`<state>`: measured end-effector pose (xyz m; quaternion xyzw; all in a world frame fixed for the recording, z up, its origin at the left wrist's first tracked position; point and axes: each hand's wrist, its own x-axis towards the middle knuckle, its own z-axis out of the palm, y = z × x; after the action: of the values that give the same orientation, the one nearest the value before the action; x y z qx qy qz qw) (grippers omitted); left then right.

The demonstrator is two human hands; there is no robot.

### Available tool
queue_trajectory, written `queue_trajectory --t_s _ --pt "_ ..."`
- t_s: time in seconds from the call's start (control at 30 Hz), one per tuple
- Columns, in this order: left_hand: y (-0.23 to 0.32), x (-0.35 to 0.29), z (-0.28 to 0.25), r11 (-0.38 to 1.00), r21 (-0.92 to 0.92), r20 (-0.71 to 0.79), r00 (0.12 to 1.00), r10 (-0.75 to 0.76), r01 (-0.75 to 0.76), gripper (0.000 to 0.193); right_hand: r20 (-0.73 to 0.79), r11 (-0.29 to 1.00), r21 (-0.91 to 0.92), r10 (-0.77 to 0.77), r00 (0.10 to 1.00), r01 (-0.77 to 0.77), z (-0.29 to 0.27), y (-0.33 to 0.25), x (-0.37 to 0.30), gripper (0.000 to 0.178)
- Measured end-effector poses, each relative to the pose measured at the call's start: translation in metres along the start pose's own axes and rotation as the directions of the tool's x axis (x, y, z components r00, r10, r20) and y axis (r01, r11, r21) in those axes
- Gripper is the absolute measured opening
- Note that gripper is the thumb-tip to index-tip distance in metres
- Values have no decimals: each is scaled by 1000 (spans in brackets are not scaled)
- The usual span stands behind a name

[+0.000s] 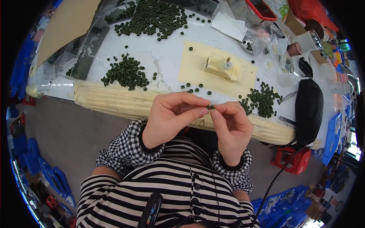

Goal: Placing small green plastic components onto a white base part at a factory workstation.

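Fingertip to fingertip, my left hand (173,116) and my right hand (231,127) meet just over the table's front edge. Both pinch small dark green round pieces (211,107), mostly covered by the fingers. Whether this is one piece or two pressed together I cannot make out. Several loose green pieces (197,90) lie just beyond my fingers. A small heap of similar pieces (263,100) spreads to the right of my right hand, and a larger heap (127,73) lies to the left.
A taped block with a small peg (224,66) sits on yellowish tape mid-table. The biggest green pile (154,19) lies at the back, near clear trays (89,47) and cardboard (62,26). Tweezers (289,96) and a black bulky object (308,110) are at right. Padding covers the front edge (114,100).
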<state>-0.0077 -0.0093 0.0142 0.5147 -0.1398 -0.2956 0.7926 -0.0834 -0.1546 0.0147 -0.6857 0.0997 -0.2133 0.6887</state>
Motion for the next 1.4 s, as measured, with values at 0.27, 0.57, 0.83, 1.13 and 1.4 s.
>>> queue_trajectory --t_s 0.27,0.57,0.83,1.13,1.4 --pt "-2 0 1 967 192 15 985 171 -171 19 -5 1000 -12 -20 1000 20 0 2 -1 14" --pt "-1 3 1 900 346 12 960 279 -266 19 8 997 -80 20 1000 -19 1 -4 -8 19" --pt "5 4 4 996 75 -56 997 48 -44 18 8 992 -122 -38 999 39 0 -4 -8 20" --pt "1 6 -5 845 423 101 944 316 -328 16 59 981 -166 -91 994 99 -3 -3 -6 21" --pt "-6 7 -8 978 164 64 991 120 -129 18 104 944 -272 -162 981 185 -4 -9 -7 22"
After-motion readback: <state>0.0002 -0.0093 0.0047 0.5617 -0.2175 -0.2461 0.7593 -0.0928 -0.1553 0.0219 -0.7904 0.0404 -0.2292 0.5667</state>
